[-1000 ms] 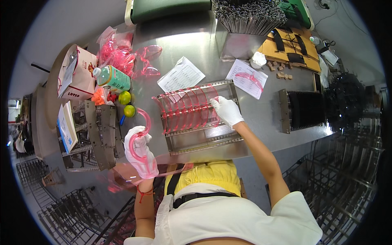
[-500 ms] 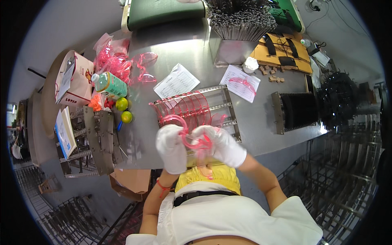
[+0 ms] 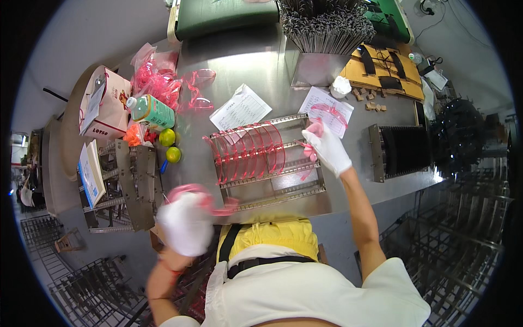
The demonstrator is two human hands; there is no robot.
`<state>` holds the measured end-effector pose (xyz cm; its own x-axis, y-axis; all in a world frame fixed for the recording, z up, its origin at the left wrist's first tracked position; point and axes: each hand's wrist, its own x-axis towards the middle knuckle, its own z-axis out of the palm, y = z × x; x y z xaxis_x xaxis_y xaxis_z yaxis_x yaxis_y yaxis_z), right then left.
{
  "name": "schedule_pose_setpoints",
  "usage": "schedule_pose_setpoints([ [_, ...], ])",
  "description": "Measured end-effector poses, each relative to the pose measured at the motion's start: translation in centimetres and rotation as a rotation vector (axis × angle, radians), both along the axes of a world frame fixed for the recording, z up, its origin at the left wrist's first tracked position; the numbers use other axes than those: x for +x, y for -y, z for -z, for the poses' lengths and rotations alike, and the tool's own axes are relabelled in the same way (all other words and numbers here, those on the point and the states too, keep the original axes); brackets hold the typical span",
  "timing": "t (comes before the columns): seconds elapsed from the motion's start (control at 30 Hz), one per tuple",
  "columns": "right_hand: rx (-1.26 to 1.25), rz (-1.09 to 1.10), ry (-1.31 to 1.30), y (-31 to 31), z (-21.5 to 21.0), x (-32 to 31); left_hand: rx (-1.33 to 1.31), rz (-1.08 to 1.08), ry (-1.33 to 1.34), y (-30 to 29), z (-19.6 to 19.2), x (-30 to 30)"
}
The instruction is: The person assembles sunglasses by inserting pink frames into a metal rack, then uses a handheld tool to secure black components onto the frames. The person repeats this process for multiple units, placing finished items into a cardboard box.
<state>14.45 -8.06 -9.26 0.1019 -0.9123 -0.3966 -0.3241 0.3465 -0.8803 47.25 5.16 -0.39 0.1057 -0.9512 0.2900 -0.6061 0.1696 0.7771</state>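
A slotted metal rack [image 3: 267, 207] lies on the table in front of me. Several curved, translucent pink glasses frames [image 3: 256, 155] stand in a row in its left part. My left hand [image 3: 188, 226], in a white glove, is blurred at the table's near edge, left of the rack. It is closed on a pink glasses frame [image 3: 220, 207], also smeared by motion. Over the rack's right end, my white-gloved right hand [image 3: 331, 150] pinches a small pink plastic piece [image 3: 309, 151], whose exact shape is partly hidden by the fingers.
Printed sheets [image 3: 239, 109] lie behind the rack. At the left are bagged pink frames [image 3: 155, 76], a green-labelled bottle [image 3: 152, 111], green fruits [image 3: 167, 137] and a paper bag [image 3: 103, 103]. A metal box of wire rods [image 3: 321, 68] stands behind; a dark-filled rack [image 3: 400, 150] sits right.
My hands were together over the rack's near side on a pink frame. They have parted: the left went left and nearer with a frame, the right went right and farther.
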Motion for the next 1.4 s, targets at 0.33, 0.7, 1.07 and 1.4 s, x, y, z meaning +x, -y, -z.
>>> schedule_pose_setpoints([
  [0.33,-0.077,-0.41,-0.663,4.3,3.4,2.9,-0.137,-0.583,0.877,16.1,-13.3,21.8],
  [0.7,-0.088,-0.379,-0.859,4.2,5.0,7.1,-0.026,0.059,1.582,33.6,16.8,8.2],
  [1.07,0.001,0.217,-0.136,1.1,1.0,3.4,-0.423,0.145,0.889,30.3,2.8,4.6],
  [1.4,-0.332,-0.111,0.583,-2.5,-19.8,10.0,-0.224,-0.026,-0.655,11.3,-3.3,-3.9],
])
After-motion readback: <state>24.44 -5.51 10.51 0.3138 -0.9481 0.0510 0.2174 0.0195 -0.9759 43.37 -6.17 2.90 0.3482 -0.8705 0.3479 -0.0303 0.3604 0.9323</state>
